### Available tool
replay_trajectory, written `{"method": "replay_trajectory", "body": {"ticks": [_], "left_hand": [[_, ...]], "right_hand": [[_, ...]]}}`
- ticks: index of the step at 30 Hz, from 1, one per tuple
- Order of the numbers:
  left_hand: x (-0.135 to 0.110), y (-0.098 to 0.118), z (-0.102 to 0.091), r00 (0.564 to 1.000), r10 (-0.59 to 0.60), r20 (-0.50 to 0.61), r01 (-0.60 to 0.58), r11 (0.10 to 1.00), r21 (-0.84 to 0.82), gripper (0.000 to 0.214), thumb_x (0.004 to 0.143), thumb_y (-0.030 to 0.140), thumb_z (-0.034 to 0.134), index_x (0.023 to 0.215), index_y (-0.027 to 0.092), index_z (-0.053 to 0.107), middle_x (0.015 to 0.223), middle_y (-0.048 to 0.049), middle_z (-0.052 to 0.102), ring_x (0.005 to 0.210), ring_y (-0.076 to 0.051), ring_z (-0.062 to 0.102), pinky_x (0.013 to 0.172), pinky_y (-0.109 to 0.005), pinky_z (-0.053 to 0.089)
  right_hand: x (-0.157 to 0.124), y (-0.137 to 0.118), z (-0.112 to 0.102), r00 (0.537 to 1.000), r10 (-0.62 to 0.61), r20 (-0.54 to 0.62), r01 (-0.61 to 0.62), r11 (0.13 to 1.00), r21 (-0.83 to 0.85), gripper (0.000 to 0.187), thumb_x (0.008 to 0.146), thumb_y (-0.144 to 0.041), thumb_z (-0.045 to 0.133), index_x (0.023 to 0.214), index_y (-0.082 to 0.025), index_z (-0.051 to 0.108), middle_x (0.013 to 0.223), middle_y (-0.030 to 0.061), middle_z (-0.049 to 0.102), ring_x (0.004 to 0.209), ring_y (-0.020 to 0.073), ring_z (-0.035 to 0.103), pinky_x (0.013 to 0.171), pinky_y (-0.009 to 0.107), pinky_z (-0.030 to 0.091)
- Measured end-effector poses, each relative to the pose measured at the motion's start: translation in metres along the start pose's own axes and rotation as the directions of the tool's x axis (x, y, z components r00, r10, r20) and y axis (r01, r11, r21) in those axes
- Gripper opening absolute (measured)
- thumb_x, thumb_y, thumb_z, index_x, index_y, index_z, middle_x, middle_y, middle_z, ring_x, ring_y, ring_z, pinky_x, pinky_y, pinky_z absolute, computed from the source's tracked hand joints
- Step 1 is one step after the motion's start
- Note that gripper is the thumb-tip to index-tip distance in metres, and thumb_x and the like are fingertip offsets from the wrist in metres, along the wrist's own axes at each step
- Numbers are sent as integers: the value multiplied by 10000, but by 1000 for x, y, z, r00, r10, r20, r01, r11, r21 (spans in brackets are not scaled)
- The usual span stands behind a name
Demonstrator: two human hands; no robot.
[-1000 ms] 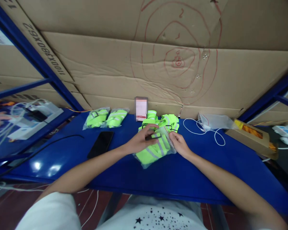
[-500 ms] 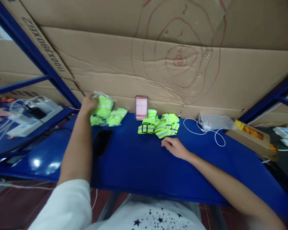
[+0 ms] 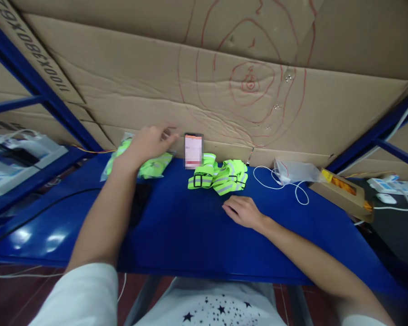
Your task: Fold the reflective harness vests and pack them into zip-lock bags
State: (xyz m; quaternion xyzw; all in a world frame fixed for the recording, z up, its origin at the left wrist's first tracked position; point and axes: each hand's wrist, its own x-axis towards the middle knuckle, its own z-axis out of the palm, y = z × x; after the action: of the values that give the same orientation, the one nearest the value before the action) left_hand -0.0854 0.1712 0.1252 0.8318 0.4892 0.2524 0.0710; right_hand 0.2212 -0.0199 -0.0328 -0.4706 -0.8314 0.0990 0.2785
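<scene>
My left hand is raised above the plastic-bagged neon-green reflective gear, fingers apart and holding nothing. One bag lies left of the wrist, partly behind it; another bag shows beneath the hand. In the middle lies an unbagged bundle of neon-green reflective straps with silver stripes and black buckles. My right hand rests on the table just in front of this bundle, its fingers curled in and nothing visible in them. A phone with a lit screen leans upright against the cardboard behind the straps.
A dark phone lies on the blue table, partly covered by my left forearm. At right are a white cable, a clear plastic bag and a cardboard box. A cardboard wall closes off the back.
My left hand has come off the bagged gear and moved right, its fingers spreading. My right hand stays in front of the straps. The whole view has shifted slightly.
</scene>
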Motion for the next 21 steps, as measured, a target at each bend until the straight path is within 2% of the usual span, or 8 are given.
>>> {"method": "replay_trajectory", "body": {"ticks": [1,3,5,7,9,11,15,21], "left_hand": [[-6,16,0,990,114,88,-113,993,-14,551,991,556,486,1398,194,568,1220,-79,710,1075,-267,664,973,-405,463],[-17,39,1,922,295,251,-280,955,-92,552,982,566,492,1401,215,576,1314,-73,688,1136,-252,659,979,-350,481],[-24,49,2,845,363,392,-327,932,-158,553,977,576,482,1406,240,577,1372,-61,668,1187,-243,649,988,-314,486],[-26,49,2,810,335,480,-300,942,-152,562,974,583,468,1422,260,568,1388,-54,664,1200,-242,649,994,-303,486],[-25,42,2,826,278,491,-268,959,-94,593,964,602,469,1438,257,558,1382,-63,670,1189,-254,656,1001,-312,484],[-22,33,2,857,245,453,-254,966,-44,608,963,615,466,1438,247,561,1379,-71,672,1177,-267,662,1012,-331,479],[-18,20,-1,869,266,416,-277,960,-35,582,979,610,446,1422,257,575,1420,-54,646,1182,-275,660,1017,-349,478],[-21,23,-4,861,290,417,-283,956,-81,618,971,647,437,1442,264,557,1454,-59,620,1227,-279,642,1035,-352,480]], "right_hand": [[-1,2,-3,998,4,-58,-5,1000,-19,199,1002,-314,490,1013,-244,675,981,80,713,915,208,655,857,339,463],[0,10,-8,982,28,-188,-39,998,-50,197,958,-224,484,1079,-225,639,1117,117,685,1077,252,625,974,403,441],[2,19,-11,951,64,-303,-88,994,-65,260,889,-128,458,1103,-202,585,1193,143,634,1183,278,572,1021,445,416],[5,29,-13,918,104,-382,-140,988,-67,325,822,-67,437,1105,-191,539,1204,153,594,1215,285,539,1024,456,410],[7,39,-13,894,142,-424,-188,980,-69,376,795,-42,423,1132,-185,509,1223,160,563,1242,285,514,1026,452,408],[9,46,-13,886,170,-431,-225,971,-79,402,804,-43,421,1175,-179,494,1261,168,542,1267,287,496,1023,444,408],[9,54,-9,917,197,-347,-254,959,-126,466,800,-42,448,1246,-161,505,1312,178,536,1285,296,495,1031,439,413],[8,56,-6,954,209,-214,-253,945,-207,636,750,5,440,1364,-146,509,1455,180,510,1380,302,448,1082,459,386]]}}
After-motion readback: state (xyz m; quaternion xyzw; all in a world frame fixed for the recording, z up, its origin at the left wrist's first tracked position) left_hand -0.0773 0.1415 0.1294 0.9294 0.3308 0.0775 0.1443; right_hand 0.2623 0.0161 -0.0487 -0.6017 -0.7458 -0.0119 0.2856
